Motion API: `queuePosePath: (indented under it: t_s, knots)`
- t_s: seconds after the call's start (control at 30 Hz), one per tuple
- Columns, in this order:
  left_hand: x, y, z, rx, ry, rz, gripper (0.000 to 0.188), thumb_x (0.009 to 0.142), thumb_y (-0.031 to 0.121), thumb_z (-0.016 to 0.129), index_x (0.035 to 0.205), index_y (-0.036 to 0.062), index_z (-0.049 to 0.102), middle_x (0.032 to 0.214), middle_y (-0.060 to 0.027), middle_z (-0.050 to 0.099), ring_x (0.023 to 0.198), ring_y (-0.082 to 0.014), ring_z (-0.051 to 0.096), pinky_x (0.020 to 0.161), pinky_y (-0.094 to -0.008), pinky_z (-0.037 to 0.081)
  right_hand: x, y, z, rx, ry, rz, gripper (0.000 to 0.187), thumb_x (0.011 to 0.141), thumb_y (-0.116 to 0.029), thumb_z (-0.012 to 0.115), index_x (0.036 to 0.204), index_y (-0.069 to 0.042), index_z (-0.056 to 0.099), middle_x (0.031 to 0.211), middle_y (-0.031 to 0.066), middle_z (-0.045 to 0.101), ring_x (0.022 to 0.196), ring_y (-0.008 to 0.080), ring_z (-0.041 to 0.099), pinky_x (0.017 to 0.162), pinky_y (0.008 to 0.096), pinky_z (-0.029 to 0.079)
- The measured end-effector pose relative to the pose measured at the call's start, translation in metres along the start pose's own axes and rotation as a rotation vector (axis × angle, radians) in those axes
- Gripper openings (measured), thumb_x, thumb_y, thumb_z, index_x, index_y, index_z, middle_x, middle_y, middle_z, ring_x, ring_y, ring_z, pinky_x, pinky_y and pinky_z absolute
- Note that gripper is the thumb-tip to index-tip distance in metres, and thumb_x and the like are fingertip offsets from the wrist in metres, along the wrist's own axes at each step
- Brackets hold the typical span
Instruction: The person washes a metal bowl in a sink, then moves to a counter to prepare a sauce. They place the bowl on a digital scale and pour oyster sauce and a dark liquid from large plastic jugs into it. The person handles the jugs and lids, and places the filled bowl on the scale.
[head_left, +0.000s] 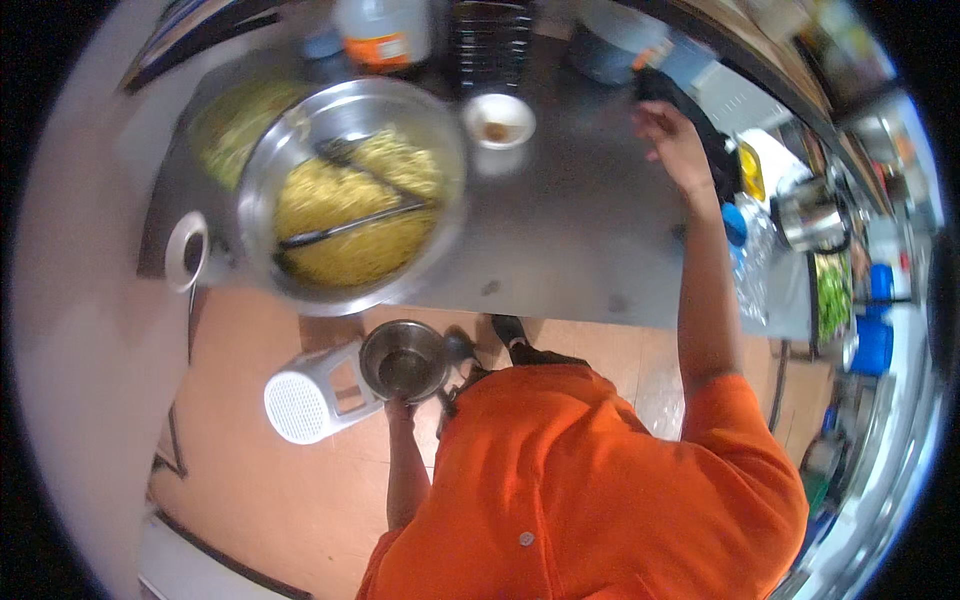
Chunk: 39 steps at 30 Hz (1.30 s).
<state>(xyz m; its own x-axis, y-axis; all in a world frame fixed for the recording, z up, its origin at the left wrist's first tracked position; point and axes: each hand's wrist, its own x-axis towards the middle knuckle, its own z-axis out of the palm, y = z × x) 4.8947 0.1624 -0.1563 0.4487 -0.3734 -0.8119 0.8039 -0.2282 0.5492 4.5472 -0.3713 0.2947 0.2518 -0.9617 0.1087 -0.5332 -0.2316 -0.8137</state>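
My left hand [399, 411] grips the near rim of a metal pot [405, 360], held low in front of the counter edge; its inside looks bare. My right hand [668, 143] reaches over the far right of the counter, fingers apart and somewhat bent, beside a black cloth-like thing [700, 125]; nothing shows in it. A large steel bowl [452, 225] on the left of the counter holds a yellow, shredded or grain-like food [350, 245] with dark-handled utensils [350, 226] lying in it.
Behind the big bowl stand a white tub [385, 35] with an orange label and a dark crate [490, 45]. A small white bowl [499, 122] holds brown bits. A white stool [305, 405] is on the floor. Clear plastic [757, 265] and a steel pitcher [812, 215] sit right.
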Motion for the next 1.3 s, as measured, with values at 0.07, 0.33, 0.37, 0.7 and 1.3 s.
queuePosePath:
  t_s: [0.07, 0.33, 0.37, 0.7, 1.3]
  knots:
    - [-0.003, 0.01, -0.008, 0.027, -0.011, -0.019, 0.047, 0.096, 0.028, 0.065, 0.135, 0.0067, 0.052, 0.118, -0.012, 0.063, 0.101, -0.0258, 0.065, 0.079, -0.0432, 0.06, 0.012, 0.012, -0.029, 0.179, 0.087, 0.046, 0.034, 0.093, -0.012, 0.06, 0.125, 0.0, 0.059, 0.11, 0.0072, 0.069, 0.091, 0.0148, 0.065, 0.067, 0.0281, 0.057]
    - [-0.015, 0.031, 0.007, 0.059, -0.116, 0.012, 0.036, 0.095, 0.022, 0.065, 0.128, 0.0104, 0.056, 0.112, -0.0078, 0.063, 0.098, -0.0226, 0.063, 0.076, -0.0406, 0.057, 0.116, 0.056, -0.131, 0.507, 0.479, 0.043, 0.036, 0.097, -0.023, 0.056, 0.124, 0.001, 0.056, 0.121, 0.0132, 0.061, 0.105, 0.0216, 0.061, 0.084, 0.0322, 0.051]
    - [-0.02, 0.029, 0.001, 0.068, -0.08, 0.006, 0.037, 0.094, 0.022, 0.065, 0.128, 0.01, 0.056, 0.111, -0.0079, 0.063, 0.098, -0.0225, 0.062, 0.077, -0.0406, 0.057, 0.133, 0.053, -0.127, 0.5, 0.476, 0.036, 0.034, 0.097, -0.023, 0.055, 0.122, 0.0, 0.056, 0.119, 0.0128, 0.061, 0.103, 0.0213, 0.06, 0.082, 0.032, 0.051]
    - [-0.067, 0.033, 0.018, 0.006, -0.03, 0.029, 0.045, 0.092, 0.024, 0.069, 0.129, 0.0065, 0.053, 0.114, -0.0105, 0.062, 0.096, -0.0269, 0.067, 0.072, -0.0391, 0.062, 0.211, 0.099, -0.164, 0.295, 0.516, 0.073, 0.027, 0.097, -0.029, 0.055, 0.106, -0.003, 0.055, 0.098, 0.0088, 0.056, 0.085, 0.0188, 0.055, 0.07, 0.0304, 0.045]
    - [-0.013, 0.024, 0.028, 0.005, -0.052, 0.033, 0.043, 0.087, 0.016, 0.063, 0.127, 0.0043, 0.054, 0.111, -0.0112, 0.063, 0.095, -0.0272, 0.066, 0.074, -0.0412, 0.061, 0.137, 0.068, -0.095, 0.499, 0.389, -0.125, 0.036, 0.096, -0.039, 0.054, 0.076, -0.008, 0.053, 0.061, 0.0015, 0.048, 0.052, 0.0143, 0.046, 0.047, 0.0275, 0.034]
